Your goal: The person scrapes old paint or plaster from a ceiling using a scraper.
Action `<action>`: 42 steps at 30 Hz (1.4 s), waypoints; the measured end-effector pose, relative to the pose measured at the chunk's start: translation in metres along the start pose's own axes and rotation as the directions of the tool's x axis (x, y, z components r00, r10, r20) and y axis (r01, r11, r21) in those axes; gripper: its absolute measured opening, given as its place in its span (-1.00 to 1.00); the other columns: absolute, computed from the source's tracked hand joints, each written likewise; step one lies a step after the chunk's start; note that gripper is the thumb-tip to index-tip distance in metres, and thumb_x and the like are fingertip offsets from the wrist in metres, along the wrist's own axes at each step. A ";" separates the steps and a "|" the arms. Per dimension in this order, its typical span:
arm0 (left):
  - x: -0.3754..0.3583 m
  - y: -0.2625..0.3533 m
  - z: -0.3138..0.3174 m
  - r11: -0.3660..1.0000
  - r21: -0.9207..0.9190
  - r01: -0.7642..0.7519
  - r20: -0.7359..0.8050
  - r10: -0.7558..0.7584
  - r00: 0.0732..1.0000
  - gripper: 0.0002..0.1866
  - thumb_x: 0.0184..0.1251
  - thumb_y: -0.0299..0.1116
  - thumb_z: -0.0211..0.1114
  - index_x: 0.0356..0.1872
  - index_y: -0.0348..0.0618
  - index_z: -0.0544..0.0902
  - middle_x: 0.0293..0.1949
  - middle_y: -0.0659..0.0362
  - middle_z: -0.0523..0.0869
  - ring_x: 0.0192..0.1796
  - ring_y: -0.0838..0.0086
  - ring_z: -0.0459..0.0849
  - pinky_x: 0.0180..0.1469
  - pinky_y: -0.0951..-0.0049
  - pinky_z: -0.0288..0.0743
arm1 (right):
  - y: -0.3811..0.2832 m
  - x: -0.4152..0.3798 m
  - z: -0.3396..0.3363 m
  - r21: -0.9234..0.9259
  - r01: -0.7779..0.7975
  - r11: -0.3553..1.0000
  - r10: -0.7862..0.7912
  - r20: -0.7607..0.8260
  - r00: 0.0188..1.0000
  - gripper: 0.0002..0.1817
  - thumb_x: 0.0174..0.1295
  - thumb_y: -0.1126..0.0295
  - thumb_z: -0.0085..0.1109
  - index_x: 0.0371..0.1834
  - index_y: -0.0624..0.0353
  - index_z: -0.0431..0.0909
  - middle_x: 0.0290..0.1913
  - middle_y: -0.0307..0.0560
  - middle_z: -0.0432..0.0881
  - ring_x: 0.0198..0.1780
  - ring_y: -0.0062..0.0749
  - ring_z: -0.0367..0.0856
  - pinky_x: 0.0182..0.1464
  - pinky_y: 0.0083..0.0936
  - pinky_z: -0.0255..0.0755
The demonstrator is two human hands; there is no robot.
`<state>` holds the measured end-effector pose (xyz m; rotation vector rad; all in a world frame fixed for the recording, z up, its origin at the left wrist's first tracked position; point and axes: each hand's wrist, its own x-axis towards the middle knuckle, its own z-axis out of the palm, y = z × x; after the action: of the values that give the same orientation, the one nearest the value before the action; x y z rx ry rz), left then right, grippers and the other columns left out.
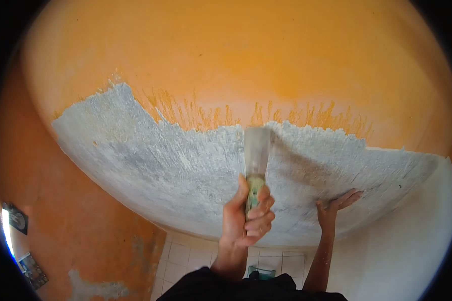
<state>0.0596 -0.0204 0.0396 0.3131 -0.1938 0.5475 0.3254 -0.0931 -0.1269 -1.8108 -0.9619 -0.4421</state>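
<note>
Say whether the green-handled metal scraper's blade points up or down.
Up: the metal blade extends above the left hand, toward the orange wall paint.

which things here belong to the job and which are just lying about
In the job:
- scraper, in left hand
- orange paint and grey patch
- right hand, at the patch

Apparently just there:
- green item, low centre
- dark pieces, far left, unclear

You are in an indoor room, whether home or otherwise unclear: before you, a broad orange-painted wall (226, 55) stripped to a rough grey band (186, 160); beside it, a darker orange side wall (85, 195); below, a pale square-tiled floor (178, 255).
</note>
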 end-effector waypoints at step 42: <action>-0.012 0.033 0.005 0.991 -0.048 0.127 0.092 -0.122 0.988 -0.47 0.47 0.18 -0.21 -0.34 -0.12 0.38 -0.64 0.32 0.32 -0.78 0.71 0.13 -0.85 0.71 -0.08 | -0.002 -0.007 0.005 0.035 -0.075 0.997 0.076 -0.024 0.997 0.45 -0.20 -0.62 -0.04 0.48 0.16 -0.58 0.48 0.23 -0.71 0.49 0.14 -0.74 0.37 0.18 -0.71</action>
<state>0.0316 -0.0014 0.0494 0.2956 -0.2731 0.4043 0.3194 -0.0911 -0.1323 -1.8001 -0.8760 -0.3982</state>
